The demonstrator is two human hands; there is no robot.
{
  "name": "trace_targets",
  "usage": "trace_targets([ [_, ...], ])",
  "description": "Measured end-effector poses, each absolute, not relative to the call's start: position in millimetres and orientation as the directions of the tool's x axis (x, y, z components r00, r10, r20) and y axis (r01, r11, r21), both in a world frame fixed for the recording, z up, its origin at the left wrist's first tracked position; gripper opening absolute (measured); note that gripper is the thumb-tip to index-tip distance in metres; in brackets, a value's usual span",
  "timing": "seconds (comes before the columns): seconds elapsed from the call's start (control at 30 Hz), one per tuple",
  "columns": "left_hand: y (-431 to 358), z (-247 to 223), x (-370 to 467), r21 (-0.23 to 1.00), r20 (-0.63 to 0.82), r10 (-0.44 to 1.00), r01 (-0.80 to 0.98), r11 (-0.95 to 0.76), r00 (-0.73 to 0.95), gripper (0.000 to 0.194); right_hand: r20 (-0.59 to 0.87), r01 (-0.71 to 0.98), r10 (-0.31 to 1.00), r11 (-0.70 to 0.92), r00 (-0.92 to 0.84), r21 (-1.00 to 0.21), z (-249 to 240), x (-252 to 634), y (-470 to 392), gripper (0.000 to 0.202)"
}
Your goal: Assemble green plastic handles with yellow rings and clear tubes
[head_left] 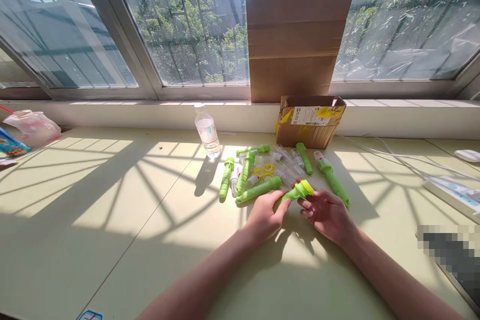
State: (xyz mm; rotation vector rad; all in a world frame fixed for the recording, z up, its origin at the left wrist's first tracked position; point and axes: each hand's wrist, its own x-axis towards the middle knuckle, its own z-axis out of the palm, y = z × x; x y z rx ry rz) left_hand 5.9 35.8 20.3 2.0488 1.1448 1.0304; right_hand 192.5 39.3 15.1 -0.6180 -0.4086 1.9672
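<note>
My left hand (268, 213) is closed around a green plastic flashlight-shaped tube (294, 193), its wide end pointing right and up. A yellow ring (307, 187) sits around that wide end. Against the ringed end, the fingers of my right hand (330, 215) are curled, touching its right side; their exact grip is partly hidden. Just beyond lie more green tubes (258, 190), several loose yellow rings (269, 169) and clear plastic tubes (290, 162). Another green tube (333, 180), with a white-and-red piece in its end, rests to the right of the pile.
Behind the pile stands an open cardboard box (311, 122). A water bottle (207, 132) is upright to its left. White cables run to a power strip (453, 195) at right, near a blurred dark object (452, 255). A plastic bag (33, 127) lies far left.
</note>
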Motion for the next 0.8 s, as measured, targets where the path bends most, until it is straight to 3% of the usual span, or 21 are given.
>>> trace_targets([
  [0.23, 33.3, 21.1, 5.0, 0.809, 0.331, 0.900, 0.406, -0.426, 0.285, 0.028, -0.240, -0.716, 0.896, -0.444, -0.375, -0.539, 17.1, 190.4, 37.0, 0.040],
  [0.8, 32.6, 18.6, 6.8, 0.772, 0.418, 0.876, 0.414, -0.482, 0.240, 0.025, -0.238, -0.745, 0.887, -0.462, -0.397, -0.481, 19.9, 187.7, 32.8, 0.043],
])
